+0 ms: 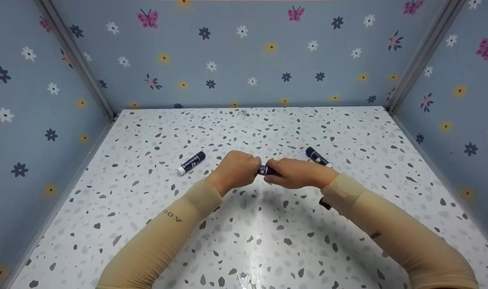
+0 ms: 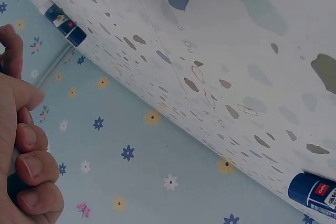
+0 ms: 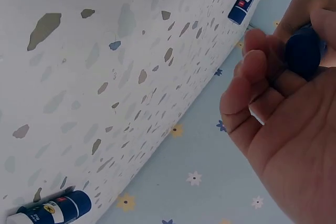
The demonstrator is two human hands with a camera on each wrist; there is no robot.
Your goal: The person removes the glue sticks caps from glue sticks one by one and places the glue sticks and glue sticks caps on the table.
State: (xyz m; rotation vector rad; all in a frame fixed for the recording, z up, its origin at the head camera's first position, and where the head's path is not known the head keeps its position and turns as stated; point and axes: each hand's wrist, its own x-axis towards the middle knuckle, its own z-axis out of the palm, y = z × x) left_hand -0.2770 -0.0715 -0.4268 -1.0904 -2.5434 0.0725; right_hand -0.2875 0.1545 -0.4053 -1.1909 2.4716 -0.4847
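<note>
Both hands meet near the middle of the table over one dark blue glue stick. My left hand grips one end, its fingers curled round it; most of that end is hidden in the fist. At the other end, my right hand holds the stick between thumb and fingers. In the right wrist view the stick's round blue end shows inside the curled fingers of the right hand. The left wrist view shows the left hand's folded fingers, with a dark strip of the stick behind them.
A second glue stick, white at one end, lies left of the hands on the speckled table. Another glue stick lies just behind the right wrist. A small dark object shows under the right forearm. Flowered panels enclose the table.
</note>
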